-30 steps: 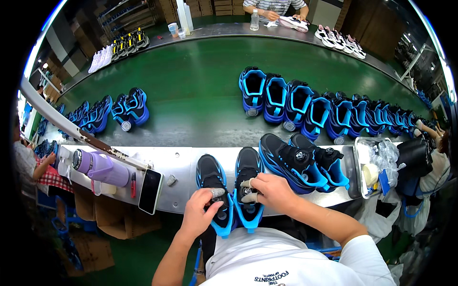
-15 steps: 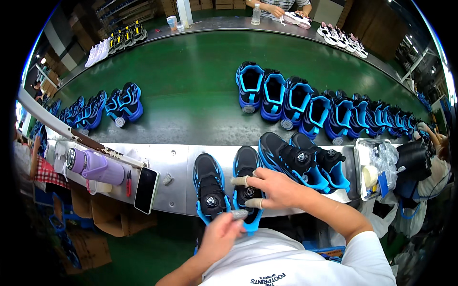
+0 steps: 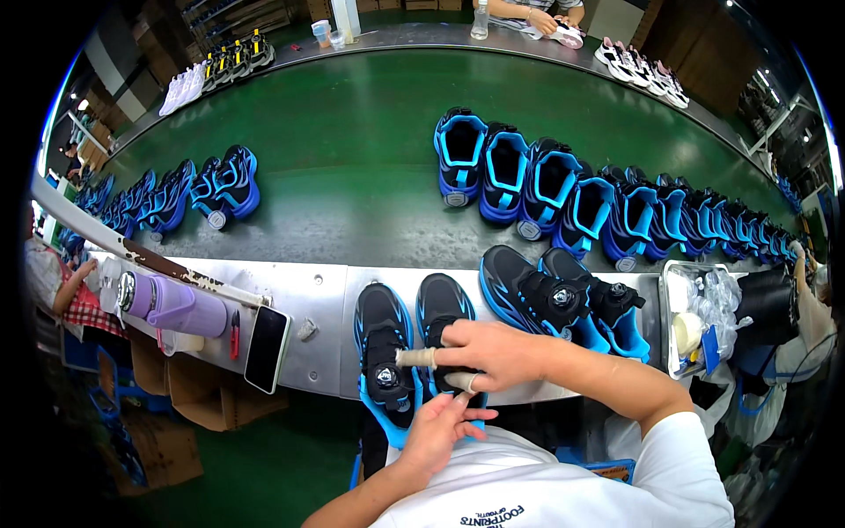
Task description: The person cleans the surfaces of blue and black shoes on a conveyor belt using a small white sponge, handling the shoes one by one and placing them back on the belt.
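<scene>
Head view shows our left hand (image 3: 444, 431) nearest us, fingers loosely curled with nothing clearly gripped, its fingertips touching the heel of the right shoe (image 3: 443, 327), while our right hand (image 3: 488, 352) lies across that shoe with its taped forefinger stretched out toward the left shoe (image 3: 384, 352), holding nothing that we can make out. Both black-and-blue shoes sit side by side on the metal bench (image 3: 308, 308), with a second pair (image 3: 563, 304) just to their right, a phone (image 3: 266, 348) and purple bottle (image 3: 172, 304) to the left. Beyond lies the green conveyor (image 3: 352, 150) carrying a row of blue shoes (image 3: 572, 198).
</scene>
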Demonstrator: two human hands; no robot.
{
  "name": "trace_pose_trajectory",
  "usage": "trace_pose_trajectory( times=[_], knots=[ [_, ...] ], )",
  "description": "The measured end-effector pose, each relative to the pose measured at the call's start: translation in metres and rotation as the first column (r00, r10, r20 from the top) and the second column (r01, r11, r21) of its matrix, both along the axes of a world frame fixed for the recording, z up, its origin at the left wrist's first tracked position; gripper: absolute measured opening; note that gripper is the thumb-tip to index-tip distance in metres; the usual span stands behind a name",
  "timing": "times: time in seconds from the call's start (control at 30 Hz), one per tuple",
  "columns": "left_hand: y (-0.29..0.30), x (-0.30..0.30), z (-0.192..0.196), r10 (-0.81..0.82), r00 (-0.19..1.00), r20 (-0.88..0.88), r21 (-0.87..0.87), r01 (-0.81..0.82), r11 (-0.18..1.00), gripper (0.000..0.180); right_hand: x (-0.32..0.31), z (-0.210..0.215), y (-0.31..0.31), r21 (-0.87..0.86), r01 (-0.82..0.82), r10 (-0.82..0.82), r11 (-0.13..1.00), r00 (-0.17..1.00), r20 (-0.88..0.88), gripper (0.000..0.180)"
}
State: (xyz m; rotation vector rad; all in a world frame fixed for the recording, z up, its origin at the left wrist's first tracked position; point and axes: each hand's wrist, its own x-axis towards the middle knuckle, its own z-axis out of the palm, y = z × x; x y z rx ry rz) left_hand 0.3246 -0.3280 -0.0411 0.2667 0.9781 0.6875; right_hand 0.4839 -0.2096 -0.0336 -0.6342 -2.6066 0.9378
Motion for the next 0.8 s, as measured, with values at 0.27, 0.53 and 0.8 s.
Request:
trace_pose_trajectory(
  times=[0.27,0.53,0.8],
  knots=[
    [0.001,-0.001,0.002,0.045,0.999,0.019,0.02,-0.045,0.999,0.031,-0.002,-0.002,0.009,0.016,-0.041,0.042,0.999,0.999,-0.023,0.043],
    [-0.001,0.001,0.005,0.054,0.999,0.006,0.01,-0.054,0.998,0.031,-0.005,-0.006,-0.005,-0.019,0.0,0.001,1.0,0.998,0.067,0.048],
    [-0.004,-0.001,0.0,0.042,0.998,0.048,0.034,-0.044,0.998,0.033,-0.017,0.003,-0.022,-0.009,0.18,-0.176,0.984,0.971,0.162,0.051]
  ],
)
